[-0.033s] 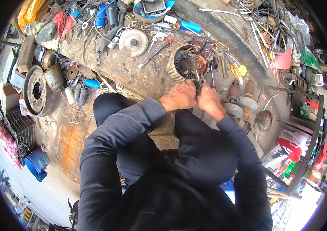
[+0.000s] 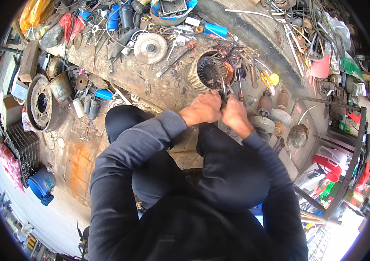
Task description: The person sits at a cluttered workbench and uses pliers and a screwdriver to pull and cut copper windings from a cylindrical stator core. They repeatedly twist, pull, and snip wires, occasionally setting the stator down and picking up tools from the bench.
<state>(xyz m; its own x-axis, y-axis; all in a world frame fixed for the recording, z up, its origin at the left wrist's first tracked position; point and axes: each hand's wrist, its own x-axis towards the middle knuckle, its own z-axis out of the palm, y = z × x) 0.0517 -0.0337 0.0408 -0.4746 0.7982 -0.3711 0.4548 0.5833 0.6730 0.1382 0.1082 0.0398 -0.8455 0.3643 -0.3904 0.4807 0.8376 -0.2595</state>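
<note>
My stator (image 2: 193,77) lies tilted toward the right edge of the slab (image 2: 163,90). Below it my left hand (image 2: 205,106) is closed, grip hidden. Copper (image 2: 228,69) shows in its right rim, loose wires (image 2: 238,54) beside: partway done, I judge. My right hand (image 2: 236,114) is closed, hold unclear.

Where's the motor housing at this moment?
In the head view, the motor housing is in the upper half, slightly right of centre, just beyond the hands; the round disc lies to its left, a bit farther up.
</note>
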